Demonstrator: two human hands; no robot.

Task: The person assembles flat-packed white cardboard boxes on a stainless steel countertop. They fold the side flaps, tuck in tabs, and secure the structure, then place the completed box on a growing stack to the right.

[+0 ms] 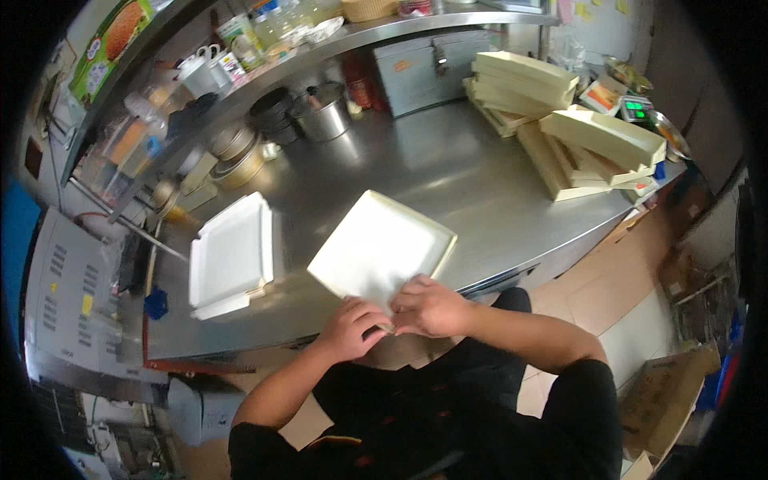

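A shallow white cardboard box [376, 244] with low cream sides lies on the steel counter, turned so that one corner points at me. At that near corner both my hands work close together. My left hand [353, 326] is closed, its thumb and fingers pinching the corner's edge. My right hand [428, 307] has its fingers bent round the adjoining side wall, pressed against the card. The hands cover the corner itself. Left of them lies another white cardboard piece [232, 254], partly folded, with its edge flaps up.
Several folded cream box trays [596, 140] are piled at the back right, beside a scale with a green display [634, 109]. A grey metal case [432, 68] stands at the back, near a steel pot [324, 116]. A loaded shelf [320, 50] overhangs the counter [320, 184].
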